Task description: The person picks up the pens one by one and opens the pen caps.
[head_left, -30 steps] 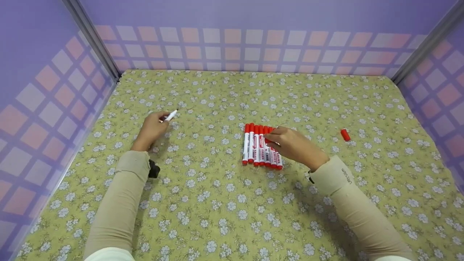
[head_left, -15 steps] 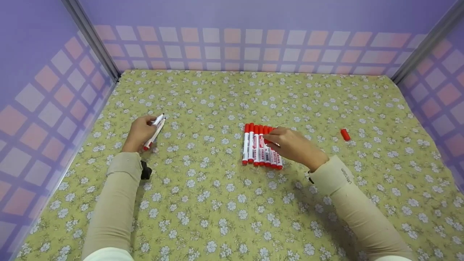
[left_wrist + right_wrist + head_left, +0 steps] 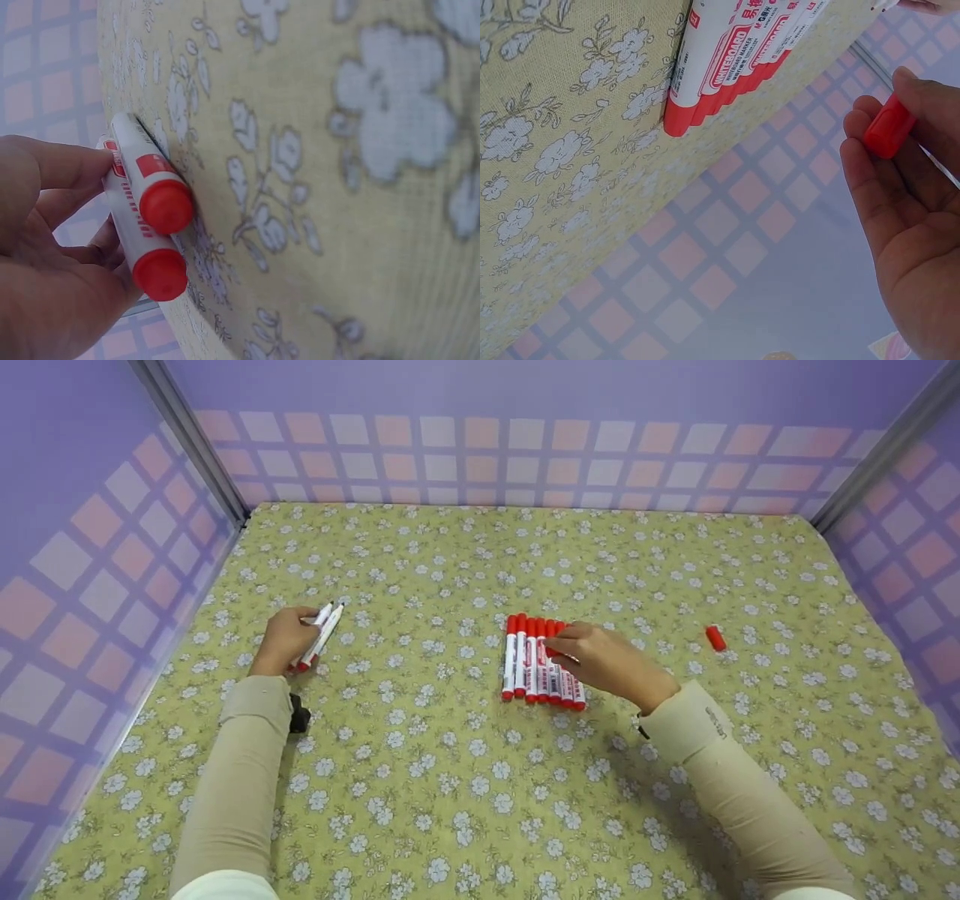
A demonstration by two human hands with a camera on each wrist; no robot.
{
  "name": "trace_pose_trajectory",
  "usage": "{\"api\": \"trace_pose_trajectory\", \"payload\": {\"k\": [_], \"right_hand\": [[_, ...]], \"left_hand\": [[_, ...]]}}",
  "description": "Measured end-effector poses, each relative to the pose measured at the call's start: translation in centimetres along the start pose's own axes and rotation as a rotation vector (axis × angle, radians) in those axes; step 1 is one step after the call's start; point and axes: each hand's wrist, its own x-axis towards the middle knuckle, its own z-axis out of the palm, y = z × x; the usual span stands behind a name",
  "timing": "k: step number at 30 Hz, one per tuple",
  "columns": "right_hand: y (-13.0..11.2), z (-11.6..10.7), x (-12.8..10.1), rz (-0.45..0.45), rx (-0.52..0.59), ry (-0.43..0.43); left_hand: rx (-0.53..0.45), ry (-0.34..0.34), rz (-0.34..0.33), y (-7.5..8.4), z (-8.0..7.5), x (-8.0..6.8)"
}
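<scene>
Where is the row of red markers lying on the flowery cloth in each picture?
Head: row of red markers at the centre, under the right hand.
Left wrist: not in it.
Right wrist: row at the top, end caps pointing down-left.
Shared landmark: the flowered cloth.

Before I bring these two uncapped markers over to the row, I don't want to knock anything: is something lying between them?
Nothing visible: only bare flowered cloth lies between the two markers in the left hand and the row.
</scene>
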Motion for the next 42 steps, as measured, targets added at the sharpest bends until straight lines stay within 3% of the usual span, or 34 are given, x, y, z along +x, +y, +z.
{"api": "trace_pose_trajectory", "payload": {"k": [16,28,42], "right_hand": [[0.3,0.2,-0.1,-0.017,-0.001,0.016],[0.4,0.1,-0.3,-0.004,0.023,0.007],[0.9,-0.5,-0.7,-0.007,-0.010,0.054]], "left_hand": [[0.098,0.039,-0.020,-0.2,0.5,0.5],[0.047,0.051,-0.008,-0.3,0.6,0.5],[0.109,0.244,0.169,0.3,1.3,0.0]]}}
